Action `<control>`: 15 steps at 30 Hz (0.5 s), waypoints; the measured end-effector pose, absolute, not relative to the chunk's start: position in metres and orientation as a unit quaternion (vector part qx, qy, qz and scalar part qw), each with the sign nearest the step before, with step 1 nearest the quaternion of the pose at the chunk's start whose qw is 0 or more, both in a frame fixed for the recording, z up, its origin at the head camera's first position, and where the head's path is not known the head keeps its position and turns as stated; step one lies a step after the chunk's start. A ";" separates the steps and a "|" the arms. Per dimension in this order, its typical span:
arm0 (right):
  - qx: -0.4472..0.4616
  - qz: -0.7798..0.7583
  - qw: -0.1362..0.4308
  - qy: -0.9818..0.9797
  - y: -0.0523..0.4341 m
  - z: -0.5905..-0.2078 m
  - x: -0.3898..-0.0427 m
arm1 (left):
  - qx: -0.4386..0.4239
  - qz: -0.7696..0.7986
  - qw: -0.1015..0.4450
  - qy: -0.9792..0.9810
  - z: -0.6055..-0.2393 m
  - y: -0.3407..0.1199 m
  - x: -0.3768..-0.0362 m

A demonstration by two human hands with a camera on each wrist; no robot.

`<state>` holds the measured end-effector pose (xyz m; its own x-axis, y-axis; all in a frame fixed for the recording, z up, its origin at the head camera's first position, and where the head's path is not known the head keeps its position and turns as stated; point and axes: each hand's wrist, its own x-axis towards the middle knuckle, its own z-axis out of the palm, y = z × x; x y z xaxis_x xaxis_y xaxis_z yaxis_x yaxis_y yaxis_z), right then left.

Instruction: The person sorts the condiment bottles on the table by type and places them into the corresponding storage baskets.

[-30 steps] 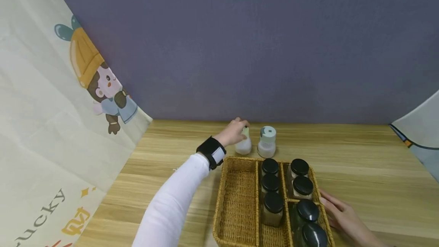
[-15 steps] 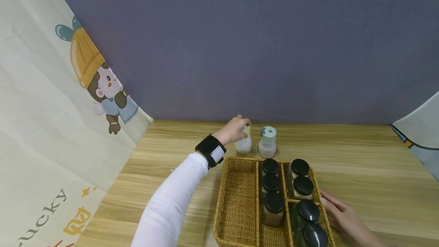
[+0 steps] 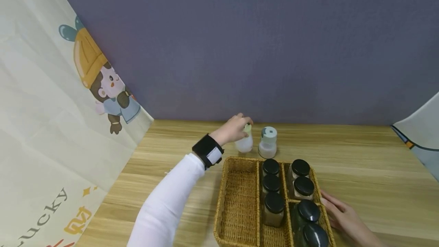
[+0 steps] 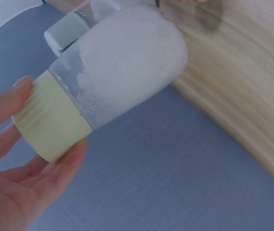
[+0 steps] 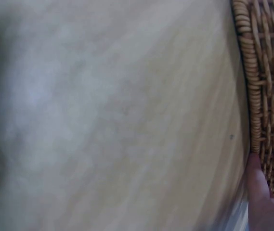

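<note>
My left hand (image 3: 234, 129) grips the pale yellow-green cap of a small shaker (image 3: 245, 143) filled with white powder, just behind the wicker basket (image 3: 237, 197). In the left wrist view my fingers (image 4: 11, 149) curl round that cap (image 4: 49, 116) while the shaker's body (image 4: 127, 62) points away. A second shaker (image 3: 267, 141) with a pale blue-green cap stands right beside it. My right hand (image 3: 341, 214) rests flat against the basket's right side, a fingertip (image 5: 258, 185) touching the weave (image 5: 271, 96).
The basket holds several black-lidded glass jars (image 3: 273, 191) in its middle and right sections; its left section (image 3: 237, 201) has nothing in it. A purple wall (image 3: 240, 48) backs the wooden table (image 3: 370, 170). A cartoon-printed cloth (image 3: 51, 125) hangs at left, another cloth (image 3: 422, 132) at right.
My left hand has lifted the yellow-capped shaker slightly and its wrist has drawn a little to the left. The right hand has stayed by the basket.
</note>
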<state>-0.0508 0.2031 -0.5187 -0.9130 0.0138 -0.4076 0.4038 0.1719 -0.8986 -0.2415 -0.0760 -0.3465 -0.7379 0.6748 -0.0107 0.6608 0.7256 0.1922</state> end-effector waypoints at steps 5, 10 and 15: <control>0.137 -0.628 0.160 0.749 0.211 -0.519 -0.062 | 0.367 0.090 0.034 0.925 -0.342 -0.071 -0.241; 0.131 -0.625 0.168 0.751 0.220 -0.520 -0.074 | 0.370 0.084 0.032 0.925 -0.337 -0.066 -0.241; 0.127 -0.631 0.173 0.746 0.228 -0.521 -0.085 | 0.368 0.084 0.024 0.926 -0.333 -0.062 -0.240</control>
